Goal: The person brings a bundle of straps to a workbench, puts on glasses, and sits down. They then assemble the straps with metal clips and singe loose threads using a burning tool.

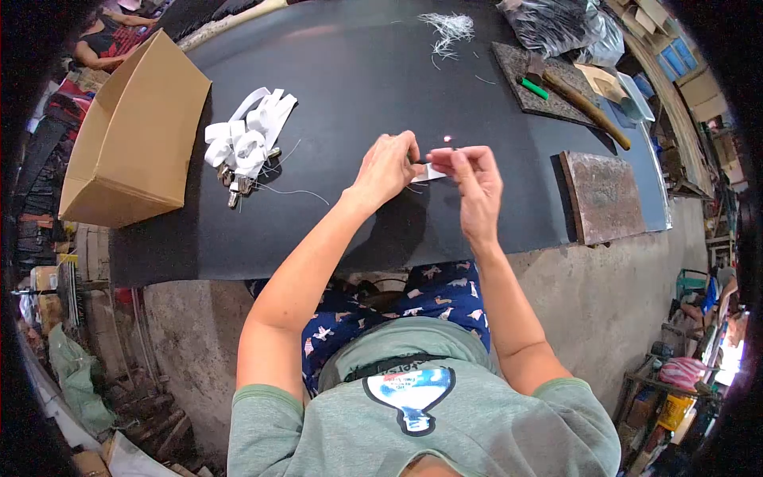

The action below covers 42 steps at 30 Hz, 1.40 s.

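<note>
My left hand [388,168] is closed, its fingertips pinching a short white strip of webbing [430,172] just above the dark tabletop. On the other side of the strip, my right hand [478,181] has its thumb and fingers drawn together near its end; what they grip is mostly hidden. A tiny pinkish-white glow [448,138] shows just beyond the right fingertips, like a small flame or spark. To the left lies a pile of white looped straps [258,131] with metal clips [236,191] at their ends and loose threads.
An open cardboard box [131,143] stands at the left. A stone slab [517,75] bears a wooden-handled hammer [588,107] and a green object [533,87]. Nearer is a rusty metal plate [604,199]. White thread scraps [449,30] lie at the back. Another person [111,40] is far left.
</note>
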Each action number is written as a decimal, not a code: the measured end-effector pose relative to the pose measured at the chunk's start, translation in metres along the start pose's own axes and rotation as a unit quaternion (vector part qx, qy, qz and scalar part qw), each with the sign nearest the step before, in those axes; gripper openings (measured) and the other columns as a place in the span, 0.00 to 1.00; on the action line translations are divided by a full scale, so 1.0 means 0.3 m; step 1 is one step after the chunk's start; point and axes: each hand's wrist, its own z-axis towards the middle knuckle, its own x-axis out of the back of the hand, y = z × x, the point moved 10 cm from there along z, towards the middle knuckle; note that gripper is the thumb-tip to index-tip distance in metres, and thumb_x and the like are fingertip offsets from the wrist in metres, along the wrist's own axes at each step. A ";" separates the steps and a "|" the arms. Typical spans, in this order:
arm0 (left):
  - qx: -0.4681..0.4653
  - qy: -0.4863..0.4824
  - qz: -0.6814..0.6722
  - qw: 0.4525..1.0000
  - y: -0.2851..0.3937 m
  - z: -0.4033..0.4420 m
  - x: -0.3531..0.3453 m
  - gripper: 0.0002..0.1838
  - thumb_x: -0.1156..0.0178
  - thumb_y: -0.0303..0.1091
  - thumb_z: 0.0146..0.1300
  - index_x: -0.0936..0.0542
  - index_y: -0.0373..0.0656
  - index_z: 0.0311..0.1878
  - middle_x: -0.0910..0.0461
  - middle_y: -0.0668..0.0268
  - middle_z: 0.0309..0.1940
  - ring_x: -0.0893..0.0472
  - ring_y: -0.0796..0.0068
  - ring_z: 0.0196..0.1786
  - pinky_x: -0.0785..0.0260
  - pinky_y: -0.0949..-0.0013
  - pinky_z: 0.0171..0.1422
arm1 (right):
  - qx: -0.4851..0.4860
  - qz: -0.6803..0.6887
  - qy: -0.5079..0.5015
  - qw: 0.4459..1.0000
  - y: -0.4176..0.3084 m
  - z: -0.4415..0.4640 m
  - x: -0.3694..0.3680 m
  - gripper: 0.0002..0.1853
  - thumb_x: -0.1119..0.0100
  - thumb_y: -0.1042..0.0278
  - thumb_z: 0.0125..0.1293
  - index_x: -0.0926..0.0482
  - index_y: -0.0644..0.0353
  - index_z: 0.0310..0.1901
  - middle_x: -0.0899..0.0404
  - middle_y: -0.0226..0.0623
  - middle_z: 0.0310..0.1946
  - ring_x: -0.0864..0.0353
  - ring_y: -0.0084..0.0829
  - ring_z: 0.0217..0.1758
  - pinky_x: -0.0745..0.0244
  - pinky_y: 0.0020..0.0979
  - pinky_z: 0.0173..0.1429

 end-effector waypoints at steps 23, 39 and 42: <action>0.036 -0.017 -0.106 0.994 -0.081 -0.072 0.059 0.10 0.43 0.24 0.65 0.17 0.30 0.45 0.18 0.57 0.32 0.17 0.71 0.31 0.24 0.69 0.37 | -0.052 -0.072 0.007 0.996 0.188 0.041 0.044 0.05 0.38 0.73 0.68 0.21 0.66 0.36 0.15 0.37 0.37 0.16 0.22 0.41 0.22 0.23 0.47; -0.060 0.050 0.095 0.992 0.022 -0.101 0.071 0.05 0.38 0.26 0.58 0.16 0.35 0.35 0.20 0.54 0.34 0.18 0.53 0.41 0.26 0.57 0.49 | -0.042 -0.184 -0.006 0.982 0.167 0.043 0.041 0.06 0.33 0.71 0.64 0.17 0.65 0.35 0.15 0.34 0.38 0.19 0.19 0.37 0.23 0.22 0.44; -0.070 0.079 0.088 0.990 0.031 -0.124 0.074 0.04 0.37 0.25 0.58 0.17 0.35 0.35 0.20 0.55 0.34 0.18 0.53 0.40 0.26 0.58 0.47 | -0.058 -0.215 -0.032 0.974 0.155 0.043 0.027 0.06 0.33 0.71 0.64 0.16 0.66 0.35 0.16 0.34 0.42 0.20 0.18 0.38 0.25 0.21 0.45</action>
